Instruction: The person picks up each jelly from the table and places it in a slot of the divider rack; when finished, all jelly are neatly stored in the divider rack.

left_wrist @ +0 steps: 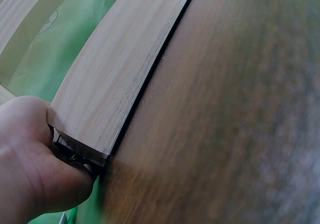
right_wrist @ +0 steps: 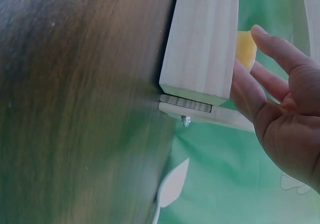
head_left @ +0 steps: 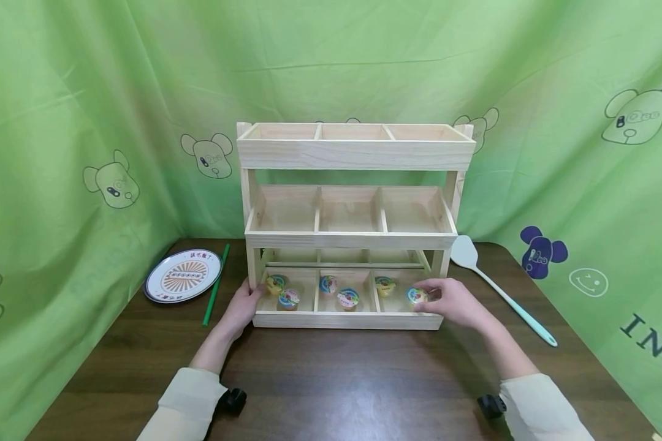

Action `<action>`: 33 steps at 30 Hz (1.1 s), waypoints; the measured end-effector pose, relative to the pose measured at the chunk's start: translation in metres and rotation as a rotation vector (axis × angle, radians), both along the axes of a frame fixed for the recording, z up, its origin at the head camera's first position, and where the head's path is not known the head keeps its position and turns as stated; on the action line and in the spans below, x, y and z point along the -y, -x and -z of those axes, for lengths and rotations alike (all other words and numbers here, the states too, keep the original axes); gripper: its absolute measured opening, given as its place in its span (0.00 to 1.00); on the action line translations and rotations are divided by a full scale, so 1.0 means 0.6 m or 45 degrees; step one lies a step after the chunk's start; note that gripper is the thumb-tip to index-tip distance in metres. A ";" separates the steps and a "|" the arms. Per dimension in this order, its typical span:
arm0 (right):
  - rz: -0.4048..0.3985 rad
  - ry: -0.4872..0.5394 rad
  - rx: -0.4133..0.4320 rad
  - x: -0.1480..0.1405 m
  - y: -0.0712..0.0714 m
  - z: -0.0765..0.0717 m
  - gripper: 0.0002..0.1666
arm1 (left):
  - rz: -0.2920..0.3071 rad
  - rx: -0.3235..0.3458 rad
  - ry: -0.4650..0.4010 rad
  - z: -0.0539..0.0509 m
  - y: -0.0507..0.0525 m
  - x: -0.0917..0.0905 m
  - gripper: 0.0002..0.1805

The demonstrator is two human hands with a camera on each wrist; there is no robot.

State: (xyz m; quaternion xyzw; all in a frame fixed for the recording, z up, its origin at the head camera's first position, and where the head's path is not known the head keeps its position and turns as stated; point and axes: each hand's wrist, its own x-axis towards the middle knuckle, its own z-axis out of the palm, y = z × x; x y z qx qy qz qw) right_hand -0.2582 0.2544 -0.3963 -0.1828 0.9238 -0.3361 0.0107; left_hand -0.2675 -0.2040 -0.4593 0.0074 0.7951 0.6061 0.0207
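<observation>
A three-tier wooden shelf [head_left: 353, 240] stands on the table, each tier split into three compartments. My left hand [head_left: 245, 306] grips the left end of its bottom tier; the left wrist view shows the hand [left_wrist: 35, 159] against that end, with the fingertips hidden. Over the bottom-right compartment, my right hand [head_left: 453, 300] pinches a small jelly cup [head_left: 417, 296] with a printed lid. The right wrist view shows its yellow side [right_wrist: 246, 49] between thumb and fingers. Another jelly cup [head_left: 385, 286] sits in that compartment. Two more lie in the middle one [head_left: 338, 309], two in the left [head_left: 303, 303].
Left of the shelf are a round white plate [head_left: 160, 288] with a printed pattern and a green stick [head_left: 214, 294]. A spatula [head_left: 507, 297] with a white head and pale blue handle lies at right. Green patterned cloth [head_left: 331, 61] hangs behind and at both sides.
</observation>
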 end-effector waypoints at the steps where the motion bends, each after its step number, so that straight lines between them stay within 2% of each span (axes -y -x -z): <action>1: 0.002 0.003 0.006 0.001 0.001 0.002 0.28 | -0.004 0.002 0.000 0.001 0.000 0.000 0.34; 14: 0.026 -0.014 0.043 0.022 0.018 0.019 0.29 | -0.010 0.015 0.002 -0.001 -0.003 -0.001 0.33; 18: -0.010 -0.012 0.030 0.027 0.024 0.024 0.29 | -0.006 0.011 -0.010 -0.003 -0.003 -0.001 0.33; 23: -0.034 -0.025 0.024 0.031 0.031 0.027 0.28 | 0.005 0.016 -0.006 -0.005 -0.001 -0.001 0.33; 33: -0.007 -0.089 0.074 0.044 0.037 0.029 0.28 | 0.003 0.026 -0.008 -0.002 0.004 0.002 0.33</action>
